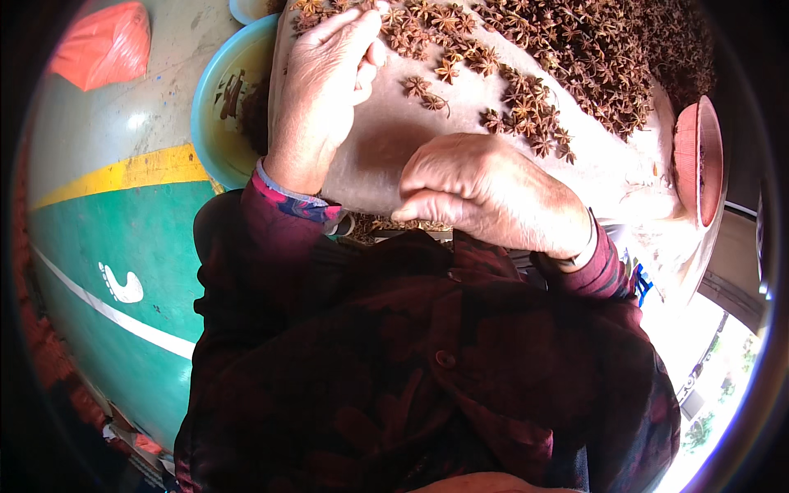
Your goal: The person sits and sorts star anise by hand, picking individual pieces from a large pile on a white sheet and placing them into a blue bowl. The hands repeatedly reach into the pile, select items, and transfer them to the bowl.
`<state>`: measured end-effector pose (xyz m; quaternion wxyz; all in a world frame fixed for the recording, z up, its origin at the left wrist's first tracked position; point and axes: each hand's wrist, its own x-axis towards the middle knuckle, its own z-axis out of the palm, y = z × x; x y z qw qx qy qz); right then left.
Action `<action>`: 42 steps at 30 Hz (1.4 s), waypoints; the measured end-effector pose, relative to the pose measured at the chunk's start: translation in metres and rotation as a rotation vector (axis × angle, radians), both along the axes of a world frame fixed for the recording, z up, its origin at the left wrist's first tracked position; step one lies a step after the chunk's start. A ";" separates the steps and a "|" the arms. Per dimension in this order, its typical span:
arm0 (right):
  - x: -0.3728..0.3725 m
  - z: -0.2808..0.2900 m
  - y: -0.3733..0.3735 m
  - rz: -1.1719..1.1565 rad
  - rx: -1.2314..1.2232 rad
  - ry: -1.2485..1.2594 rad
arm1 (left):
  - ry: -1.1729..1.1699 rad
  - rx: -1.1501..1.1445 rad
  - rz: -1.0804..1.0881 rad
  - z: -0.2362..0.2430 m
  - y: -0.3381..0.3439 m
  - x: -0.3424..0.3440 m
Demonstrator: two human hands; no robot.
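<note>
A large heap of brown star anise pods (pixel 592 49) covers the far part of a pale work board (pixel 394 140). My left hand (pixel 325 90) reaches up to the near edge of the heap, fingers bent together over a few pods; what it grips is hidden by the fingers. My right hand (pixel 485 193) rests at the board's near edge, fingers curled under into a loose fist, and I cannot see anything in it. A few loose pods (pixel 423 90) lie on the bare board between the two hands.
A light blue basin (pixel 209 99) with dark scraps stands left of the board. A pink bowl (pixel 699 156) sits on edge at the right. An orange bag (pixel 103 45) lies far left on a floor painted green, yellow and white (pixel 115 238).
</note>
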<state>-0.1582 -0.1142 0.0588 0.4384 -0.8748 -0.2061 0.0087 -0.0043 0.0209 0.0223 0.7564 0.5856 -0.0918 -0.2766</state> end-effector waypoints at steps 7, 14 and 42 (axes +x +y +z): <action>0.024 -0.024 -0.016 -0.524 -0.650 -0.406 | -0.176 0.029 -0.084 -0.010 0.005 0.001; 0.048 -0.036 -0.011 -0.525 -0.801 -0.134 | -0.448 0.203 -0.251 -0.020 0.003 -0.003; -0.068 -0.040 -0.056 -0.997 -0.828 0.046 | -1.136 0.358 -0.433 -0.031 -0.026 -0.044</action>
